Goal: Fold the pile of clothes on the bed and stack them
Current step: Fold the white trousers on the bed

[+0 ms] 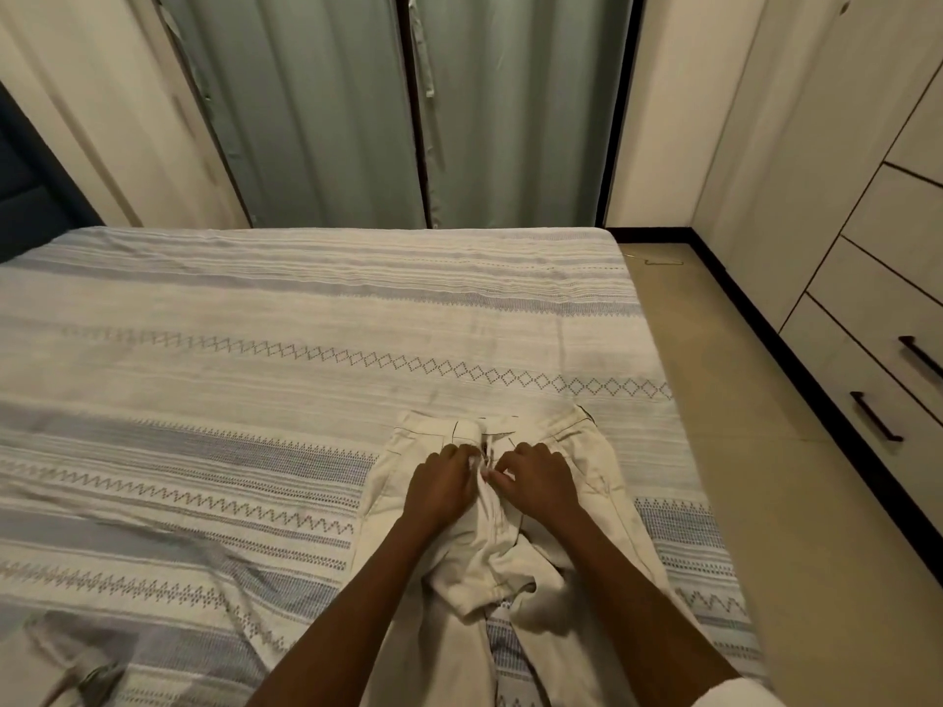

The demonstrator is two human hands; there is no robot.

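Note:
A pair of cream trousers (587, 466) lies on the bed (255, 375) near its right edge, waistband away from me and legs running toward me. My left hand (441, 484) grips the fabric just left of the fly. My right hand (536, 477) pinches the fly area on the other side, thumb and fingers curled on the cloth. The crotch fabric between my forearms is bunched up.
A grey garment (87, 671) lies crumpled at the bed's near left corner. Green curtains (357, 119) hang behind the bed. A wardrobe with drawers (877, 318) stands along the right, with a strip of floor (740, 400) between it and the bed.

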